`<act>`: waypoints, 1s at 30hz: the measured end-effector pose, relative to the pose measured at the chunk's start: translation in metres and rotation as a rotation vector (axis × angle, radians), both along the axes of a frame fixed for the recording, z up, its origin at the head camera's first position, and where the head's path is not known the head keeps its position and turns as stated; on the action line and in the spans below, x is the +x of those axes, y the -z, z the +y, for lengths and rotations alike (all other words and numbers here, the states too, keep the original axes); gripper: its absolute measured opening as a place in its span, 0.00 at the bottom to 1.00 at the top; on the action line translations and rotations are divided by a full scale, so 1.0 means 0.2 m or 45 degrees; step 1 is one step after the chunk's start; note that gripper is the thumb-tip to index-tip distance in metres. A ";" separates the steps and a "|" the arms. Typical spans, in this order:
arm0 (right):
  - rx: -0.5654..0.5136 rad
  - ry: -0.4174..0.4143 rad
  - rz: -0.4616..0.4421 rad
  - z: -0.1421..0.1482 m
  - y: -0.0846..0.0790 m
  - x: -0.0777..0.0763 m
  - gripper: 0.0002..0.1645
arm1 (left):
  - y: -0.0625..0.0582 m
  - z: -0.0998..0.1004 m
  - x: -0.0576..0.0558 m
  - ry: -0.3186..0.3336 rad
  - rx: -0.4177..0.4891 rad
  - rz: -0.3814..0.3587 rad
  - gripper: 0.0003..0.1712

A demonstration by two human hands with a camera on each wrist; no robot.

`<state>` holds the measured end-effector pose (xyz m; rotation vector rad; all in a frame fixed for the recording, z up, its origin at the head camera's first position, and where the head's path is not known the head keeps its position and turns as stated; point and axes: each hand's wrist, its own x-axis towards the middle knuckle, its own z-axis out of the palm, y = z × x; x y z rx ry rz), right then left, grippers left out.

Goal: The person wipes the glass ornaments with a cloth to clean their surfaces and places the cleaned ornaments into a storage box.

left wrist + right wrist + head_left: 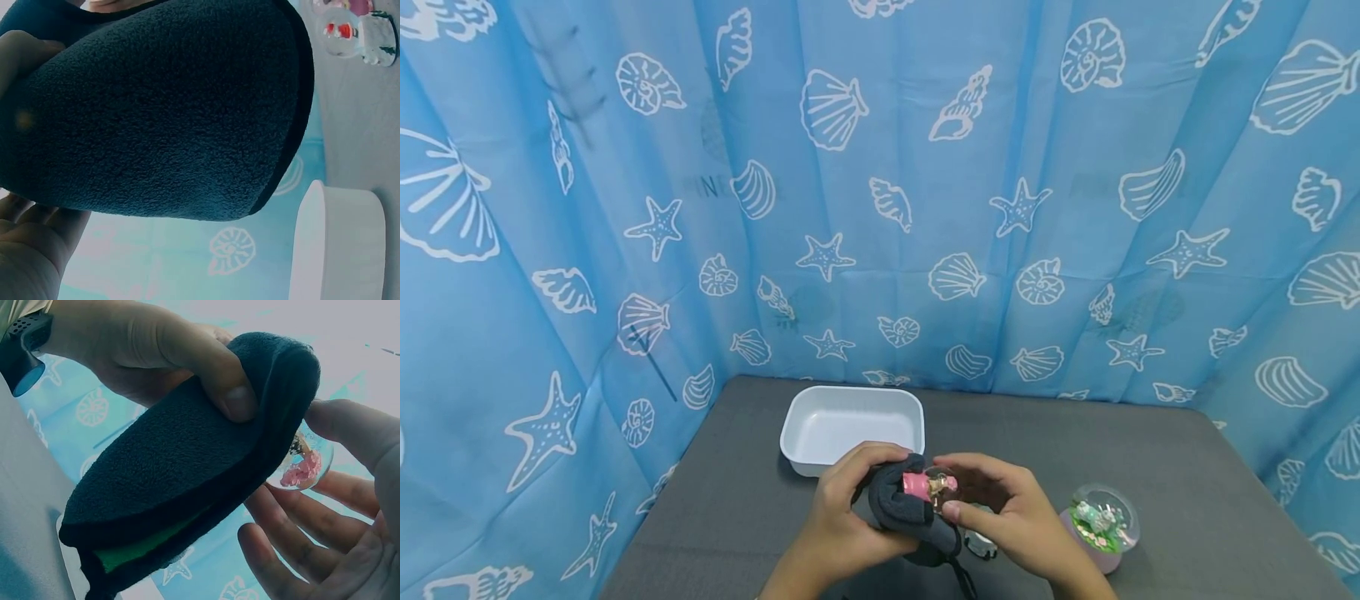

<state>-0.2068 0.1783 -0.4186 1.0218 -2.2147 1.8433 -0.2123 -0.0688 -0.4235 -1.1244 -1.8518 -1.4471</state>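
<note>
A dark grey fleece cloth [895, 500] with black edging is folded round a small snow globe [937, 487] with a pink base. My left hand [847, 518] grips the cloth from outside, its thumb pressed on the fleece in the right wrist view. The clear dome sticks out of the fold, with a pink figure inside. My right hand [331, 531] holds that dome between thumb and fingers. A bit of green lining [147, 547] shows inside the cloth. Most of the globe's base is covered in the right wrist view.
A white plastic tub [853, 400] stands behind my hands. On the right sits a snow globe with a lilac base [1101, 529]. A white-based globe [375, 37] with a red figure is partly hidden below my right hand. A blue shell-print curtain [880, 208] surrounds the grey table [700, 517].
</note>
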 end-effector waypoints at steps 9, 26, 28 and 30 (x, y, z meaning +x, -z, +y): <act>-0.014 -0.027 -0.065 0.00 0.00 -0.01 0.18 | -0.02 0.00 0.00 0.000 0.005 0.047 0.47; -0.010 -0.055 -0.038 0.00 0.00 0.00 0.29 | 0.00 -0.01 -0.01 -0.012 0.009 0.075 0.46; -0.032 -0.071 -0.008 0.00 0.00 0.00 0.30 | 0.00 -0.01 -0.01 -0.006 0.011 0.071 0.46; -0.054 -0.083 -0.011 0.00 0.00 0.00 0.31 | 0.00 0.00 -0.01 -0.004 0.015 0.074 0.46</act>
